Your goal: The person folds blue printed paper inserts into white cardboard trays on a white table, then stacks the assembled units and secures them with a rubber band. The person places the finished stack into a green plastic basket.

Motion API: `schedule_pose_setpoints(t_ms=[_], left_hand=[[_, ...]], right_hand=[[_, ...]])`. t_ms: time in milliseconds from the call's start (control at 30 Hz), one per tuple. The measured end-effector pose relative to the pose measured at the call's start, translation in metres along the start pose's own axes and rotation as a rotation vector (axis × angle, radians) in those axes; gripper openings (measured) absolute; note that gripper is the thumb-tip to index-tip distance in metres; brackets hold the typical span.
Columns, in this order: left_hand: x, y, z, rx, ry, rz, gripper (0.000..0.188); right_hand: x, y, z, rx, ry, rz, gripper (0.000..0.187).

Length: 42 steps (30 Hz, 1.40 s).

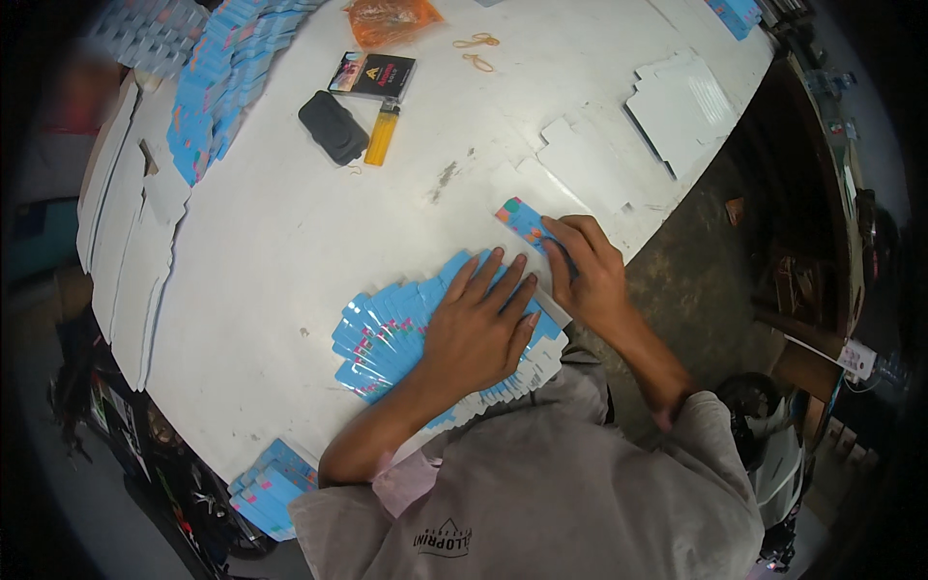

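Observation:
A fan of flat blue printed carton blanks (387, 324) is spread near the front edge of the table, its pale ends toward me. My left hand (480, 324) lies flat across this fan, fingers stretched out and slightly apart. Just right of it, my right hand (590, 271) pinches a narrow blue carton (522, 218) with coloured spots. The carton sticks out to the upper left past the thumb and index finger. Its other end is hidden under the hand.
On the white table (261, 251) are a dark case (333, 128), a yellow lighter (382, 133), a black pack (387, 74), an orange plastic bag (391, 21) and rubber bands (477, 42). White blanks (681, 111) lie right; more blue cartons (227, 87) lie far left.

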<state>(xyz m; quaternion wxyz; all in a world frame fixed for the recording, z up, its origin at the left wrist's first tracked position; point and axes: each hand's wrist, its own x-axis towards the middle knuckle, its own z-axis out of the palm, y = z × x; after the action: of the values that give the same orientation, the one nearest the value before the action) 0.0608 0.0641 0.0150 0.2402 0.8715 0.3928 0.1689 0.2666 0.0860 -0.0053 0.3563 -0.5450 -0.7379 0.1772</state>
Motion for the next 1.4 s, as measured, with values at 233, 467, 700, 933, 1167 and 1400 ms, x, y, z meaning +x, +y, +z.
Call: schedule_pose_setpoints(t_ms=[233,467,700,933,1167,1400], left_hand=[[-0.001,0.001,0.000,-0.023,-0.012,-0.034,0.057],[0.000,0.002,-0.001,0.104,-0.119,0.021,0.084],[0.000,0.004,-0.014,-0.023,-0.162,0.029,0.066],[0.001,0.001,0.000,0.077,-0.149,0.019,0.063],[0.003,0.003,-0.006,0.027,-0.137,0.048,0.078],[-0.006,-0.002,0.008,0.028,-0.083,0.042,0.071]], right_hand=[[-0.002,-0.002,-0.001,-0.319,-0.043,-0.166,0.036],[-0.018,-0.029,-0.011,0.085,-0.269,0.329,0.028],[-0.009,0.008,-0.010,-0.020,0.043,0.120,0.042],[0.009,-0.008,-0.023,-0.154,-0.070,0.120,0.029],[-0.009,-0.038,-0.025,0.123,-0.363,0.373,0.016],[-0.071,-0.033,-0.016,0.105,-0.123,0.015,0.027]])
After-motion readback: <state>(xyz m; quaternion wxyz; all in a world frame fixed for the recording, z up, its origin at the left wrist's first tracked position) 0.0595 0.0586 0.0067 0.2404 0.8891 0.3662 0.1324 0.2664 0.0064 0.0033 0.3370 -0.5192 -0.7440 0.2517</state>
